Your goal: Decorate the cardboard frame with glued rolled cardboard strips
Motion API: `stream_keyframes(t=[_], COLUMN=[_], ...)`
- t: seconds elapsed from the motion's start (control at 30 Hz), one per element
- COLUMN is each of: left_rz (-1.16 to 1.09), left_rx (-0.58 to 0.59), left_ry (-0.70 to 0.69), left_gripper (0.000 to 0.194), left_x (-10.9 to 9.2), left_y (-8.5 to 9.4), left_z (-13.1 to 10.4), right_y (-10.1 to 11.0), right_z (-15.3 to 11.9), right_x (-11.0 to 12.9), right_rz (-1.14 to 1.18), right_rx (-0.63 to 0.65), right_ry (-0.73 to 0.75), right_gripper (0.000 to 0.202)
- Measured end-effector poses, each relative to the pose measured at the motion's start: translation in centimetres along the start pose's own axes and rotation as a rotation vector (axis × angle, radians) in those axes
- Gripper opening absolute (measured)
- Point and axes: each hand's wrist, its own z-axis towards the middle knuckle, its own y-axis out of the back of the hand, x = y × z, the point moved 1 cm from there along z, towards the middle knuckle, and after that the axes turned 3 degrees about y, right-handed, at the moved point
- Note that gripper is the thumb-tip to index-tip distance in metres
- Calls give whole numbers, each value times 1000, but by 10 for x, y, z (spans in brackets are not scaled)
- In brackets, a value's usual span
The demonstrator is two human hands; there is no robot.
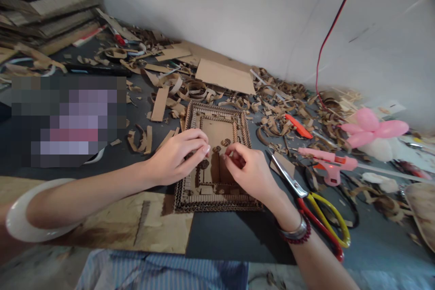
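Note:
A cardboard frame (pixel 219 205) with layered corrugated borders lies on the dark table below both hands. Small rolled cardboard pieces (pixel 225 142) sit on its inner panel. My left hand (pixel 180 155) hovers over the frame's left side, thumb and fingertips pressed together; anything between them is too small to make out. Over the right side, my right hand (pixel 251 167) has its fingers curled and its thumb tip near the index finger. Whatever it may pinch is hidden.
Scissors (pixel 301 192) with red and yellow handles and a pink glue gun (pixel 331 163) lie at the right, near an orange cutter (pixel 298 126) and pink balloons (pixel 372 128). Cardboard scraps (pixel 197 90) cover the back; stacked cardboard (pixel 50 4) stands back left.

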Motion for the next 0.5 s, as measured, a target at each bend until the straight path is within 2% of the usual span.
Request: stream_keyframes(t=[0.2,0.5], left_rz=[2,-5], left_rx=[6,9], left_ry=[5,-8], left_gripper=[28,28], left_x=[0,0], left_y=[0,0], left_z=[0,0], right_y=[2,-6], right_z=[1,1], right_x=[1,1], right_rz=[-28,-38], right_rx=[88,121], right_ry=[-32,-40], right_gripper=[6,15])
